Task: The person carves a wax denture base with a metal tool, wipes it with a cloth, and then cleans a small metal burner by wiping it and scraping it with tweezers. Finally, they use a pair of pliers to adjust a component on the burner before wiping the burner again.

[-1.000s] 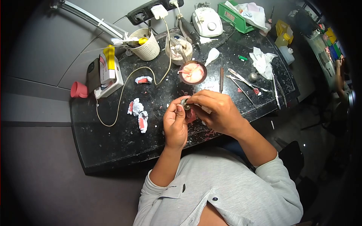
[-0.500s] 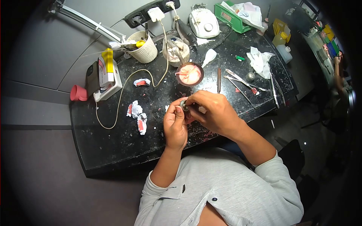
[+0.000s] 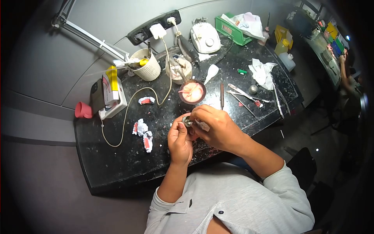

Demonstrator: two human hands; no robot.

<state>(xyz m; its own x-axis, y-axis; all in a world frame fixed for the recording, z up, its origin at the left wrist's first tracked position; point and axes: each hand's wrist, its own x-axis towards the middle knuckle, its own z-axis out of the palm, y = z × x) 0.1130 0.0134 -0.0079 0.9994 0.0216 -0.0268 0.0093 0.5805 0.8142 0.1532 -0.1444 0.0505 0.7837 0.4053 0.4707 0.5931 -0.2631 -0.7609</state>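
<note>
My left hand [image 3: 180, 143] is closed, its thumb and fingers around a small round metal piece [image 3: 187, 121] with a ringed edge. My right hand [image 3: 216, 125] is closed over the right side of the same piece, its fingertips at the opening. Something whitish shows beneath the right fingers, too covered to name. Both hands are above the bench's front part. Just beyond them sits a small dark pan holding pink and cream material [image 3: 192, 93]. A slim brown-handled tool [image 3: 222, 94] lies past the right hand.
Left on the black bench [image 3: 105, 167] lie several white lumps with pink [image 3: 147, 141]. A cable [image 3: 128, 105] loops behind them. Metal tools [image 3: 243, 93], a metal ball [image 3: 253, 90] and crumpled tissue [image 3: 262, 74] lie right. A woven basket [image 3: 150, 70] and white control box [image 3: 205, 38] stand behind.
The camera view has shifted, so the bench appears lower. Both hands stay together on the metal piece, which is now turned to show more of its opening.
</note>
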